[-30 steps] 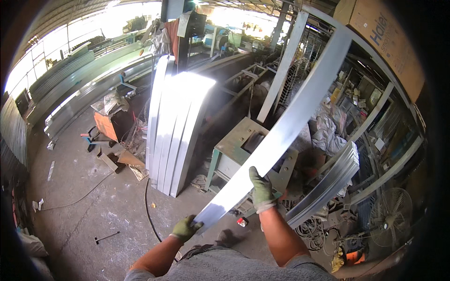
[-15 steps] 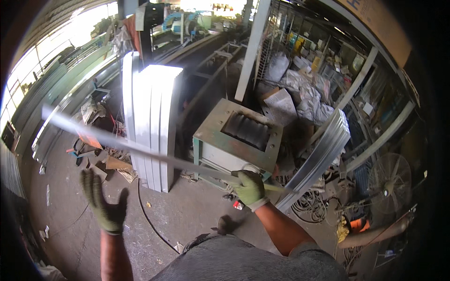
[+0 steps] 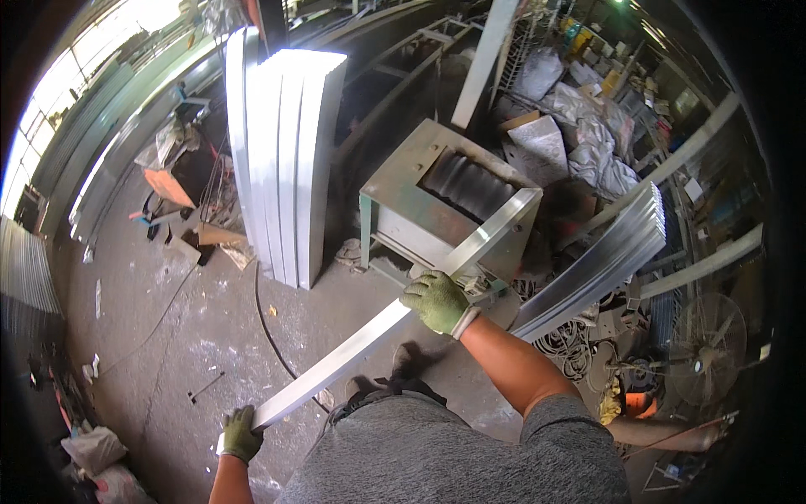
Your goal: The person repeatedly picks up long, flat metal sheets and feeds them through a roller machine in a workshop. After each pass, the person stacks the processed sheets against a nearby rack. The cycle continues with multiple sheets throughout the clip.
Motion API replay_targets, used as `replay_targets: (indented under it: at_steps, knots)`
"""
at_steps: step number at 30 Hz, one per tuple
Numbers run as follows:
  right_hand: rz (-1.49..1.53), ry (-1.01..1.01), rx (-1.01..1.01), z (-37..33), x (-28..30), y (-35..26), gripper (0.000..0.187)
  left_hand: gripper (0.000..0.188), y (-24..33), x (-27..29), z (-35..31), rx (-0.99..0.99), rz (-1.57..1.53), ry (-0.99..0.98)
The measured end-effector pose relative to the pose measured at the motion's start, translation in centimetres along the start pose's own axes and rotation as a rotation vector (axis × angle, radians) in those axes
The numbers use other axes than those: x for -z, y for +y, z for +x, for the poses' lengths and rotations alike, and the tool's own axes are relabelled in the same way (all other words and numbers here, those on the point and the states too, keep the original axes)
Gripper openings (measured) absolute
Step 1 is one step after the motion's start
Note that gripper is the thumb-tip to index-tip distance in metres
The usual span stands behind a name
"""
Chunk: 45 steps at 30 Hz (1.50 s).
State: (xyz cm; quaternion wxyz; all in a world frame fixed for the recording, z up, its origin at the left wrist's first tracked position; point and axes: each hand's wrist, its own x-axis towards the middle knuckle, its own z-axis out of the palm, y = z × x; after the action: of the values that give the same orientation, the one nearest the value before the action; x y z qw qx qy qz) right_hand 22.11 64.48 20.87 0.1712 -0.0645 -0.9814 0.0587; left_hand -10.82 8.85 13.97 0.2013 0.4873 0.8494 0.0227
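Both gloved hands are on a long, flat, shiny metal strip (image 3: 340,359) that runs diagonally across in front of me. My left hand (image 3: 241,433), in a green knit glove, is closed around its near lower-left end. Farther up, my right hand (image 3: 437,302), gloved alike, is wrapped over the strip. Beyond the right hand, the strip's far end crosses above the edge of a box-shaped machine (image 3: 393,170). An opening in the machine's top shows a dark ribbed part (image 3: 470,185).
A bundle of bright metal profiles (image 3: 290,168) stands upright left of the machine; another bundle (image 3: 600,260) leans at right. A black cable (image 3: 273,332) crosses the floor. A round fan (image 3: 707,349) is at far right, near coiled cables (image 3: 567,349). Sacks (image 3: 592,139) lie behind.
The metal strip has swung from pointing left to a diagonal reaching the machine. My left hand, open before, has moved down and closed on its near end. The view has tilted downward.
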Motion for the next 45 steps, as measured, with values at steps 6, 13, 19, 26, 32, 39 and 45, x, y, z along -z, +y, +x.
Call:
replay_targets:
  at_steps: [6,13,19,26,32,39,45]
  knots:
    - [-0.063,-0.426,-0.227,-0.3,-3.0,6.5,0.039,0.038,8.7,-3.4,1.1,0.169,-0.223,-0.082]
    - [-0.312,-0.236,-0.442,0.0,-4.0,13.7,0.054,0.030,21.0,-3.4,8.8,0.223,-0.269,-0.177]
    - [-0.459,-0.432,-0.569,-0.3,-1.7,22.2,0.046,0.031,28.2,-0.7,16.5,0.202,-0.267,-0.362]
    - [-0.458,-0.299,-0.639,-1.0,-0.5,26.5,0.050,0.051,32.1,1.6,19.4,0.122,-0.295,-0.395]
    - [-0.381,-0.197,-0.542,-1.5,-2.5,21.5,0.048,0.055,28.8,0.3,15.2,0.165,-0.442,-0.338]
    - [-0.256,-0.104,-0.489,-1.0,-6.1,12.4,0.045,0.027,22.1,-4.5,8.4,0.161,-0.420,-0.280]
    - [-0.192,-0.112,-0.453,-1.8,-7.8,5.3,0.039,0.053,17.5,-7.2,3.6,0.262,-0.455,-0.353]
